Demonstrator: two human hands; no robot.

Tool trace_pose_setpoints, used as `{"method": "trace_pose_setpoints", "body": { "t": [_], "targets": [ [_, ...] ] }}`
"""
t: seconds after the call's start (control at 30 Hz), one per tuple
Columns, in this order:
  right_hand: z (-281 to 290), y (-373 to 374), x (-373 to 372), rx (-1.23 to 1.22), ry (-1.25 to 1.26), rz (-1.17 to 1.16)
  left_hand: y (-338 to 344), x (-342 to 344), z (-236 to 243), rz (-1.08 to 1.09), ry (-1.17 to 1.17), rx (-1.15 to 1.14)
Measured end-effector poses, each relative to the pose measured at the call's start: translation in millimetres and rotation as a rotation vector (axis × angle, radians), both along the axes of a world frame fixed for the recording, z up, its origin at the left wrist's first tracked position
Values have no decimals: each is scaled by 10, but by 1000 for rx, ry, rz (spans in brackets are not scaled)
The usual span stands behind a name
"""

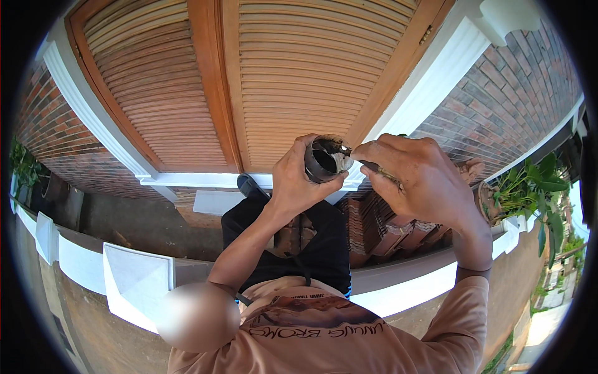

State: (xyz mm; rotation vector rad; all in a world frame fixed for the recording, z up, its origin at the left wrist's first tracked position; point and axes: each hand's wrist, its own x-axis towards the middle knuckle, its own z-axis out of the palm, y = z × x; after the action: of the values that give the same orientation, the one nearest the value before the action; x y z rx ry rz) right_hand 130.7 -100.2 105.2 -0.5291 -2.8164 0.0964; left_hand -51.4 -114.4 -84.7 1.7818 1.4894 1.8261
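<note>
My left hand (291,181) is wrapped round a small dark cup (319,167), tilted so that its open mouth shows. Dark, wet-looking stuff coats the inside of the cup and its rim. In my right hand (423,177) is a thin paintbrush (374,167), pinched between thumb and fingers. Its tip is at the cup's right rim; whether the bristles touch the rim I cannot tell. Beyond both hands stands a louvred wooden shutter (311,81), with a second, browner shutter (146,93) to its left.
White trim (430,87) frames the shutters, with brick wall (498,93) on either side. Stacked roof tiles (386,234) lie below my right hand. A leafy plant (536,193) stands at the right. A low white wall (137,280) curves behind me.
</note>
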Motion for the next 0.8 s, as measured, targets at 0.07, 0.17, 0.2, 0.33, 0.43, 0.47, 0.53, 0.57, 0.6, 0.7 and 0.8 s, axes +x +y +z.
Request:
{"method": "trace_pose_setpoints", "body": {
  "t": [0.07,0.17,0.2,0.33,0.43,0.47,0.53,0.57,0.6,0.7,0.8],
  "targets": [
    [-2,9,16,-58,73,22,15,-14,-14,-19,7,25],
    [-5,37,62,-119,112,-51,16,-29,-32,-37,11,30],
    [-6,57,82,-115,130,-39,19,-13,-22,-40,17,37],
    [35,241,230,-196,423,-62,167,45,224,-99,-77,-18],
    [88,529,375,-525,832,-146,538,105,654,-187,-69,32],
    [146,665,459,-500,893,-136,682,138,813,-229,-143,25],
    [261,955,621,-452,1041,-83,1015,241,1140,-238,-179,83],
    [324,1105,701,-488,1169,-95,1175,293,1300,-254,-153,133],
    [397,1258,775,-455,1221,-73,1336,346,1464,-288,-169,121],
    [646,1704,925,-435,1384,7,1802,536,1938,-349,-167,104],
    [958,2074,993,-379,1487,35,2265,752,2433,-335,-183,103]
  ]
}}
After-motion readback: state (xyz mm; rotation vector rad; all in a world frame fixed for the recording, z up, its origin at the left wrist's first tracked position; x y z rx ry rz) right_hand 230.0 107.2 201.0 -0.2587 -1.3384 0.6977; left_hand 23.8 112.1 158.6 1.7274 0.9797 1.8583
